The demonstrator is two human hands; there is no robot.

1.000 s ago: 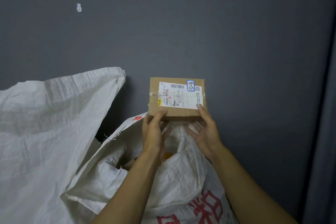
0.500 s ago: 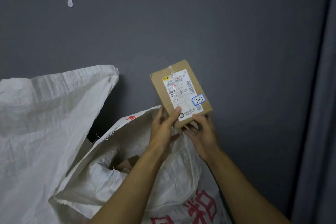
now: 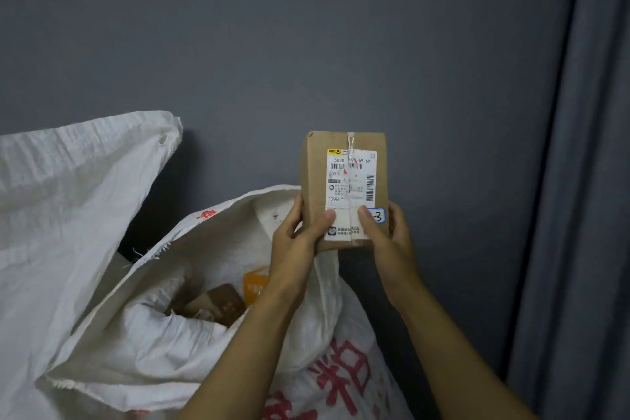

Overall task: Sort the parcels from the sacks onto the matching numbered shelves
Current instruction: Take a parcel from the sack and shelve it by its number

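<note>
Parcel [image 3: 343, 189] now stands upright above the open sack [image 3: 191, 344], turned from its tilt of half a second ago; my left hand [image 3: 296, 249] and right hand [image 3: 390, 242] both grip its lower end, thumbs on the label [image 3: 353, 177].

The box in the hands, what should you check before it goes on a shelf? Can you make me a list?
1. Firm hold: ok. The left hand and right hand both grip the lower end of the box.
2. Box out of the sack: ok, it is held above the open mouth.
3. Label facing the person: ok, upright.
4. Shelf number readable: not ok. The right thumb hides part of the blue-ringed sticker; only a 3 shows.
5. Matching shelf in sight: cannot tell, no shelves show.
6. More parcels to sort: ok, some lie in the sack.
</note>
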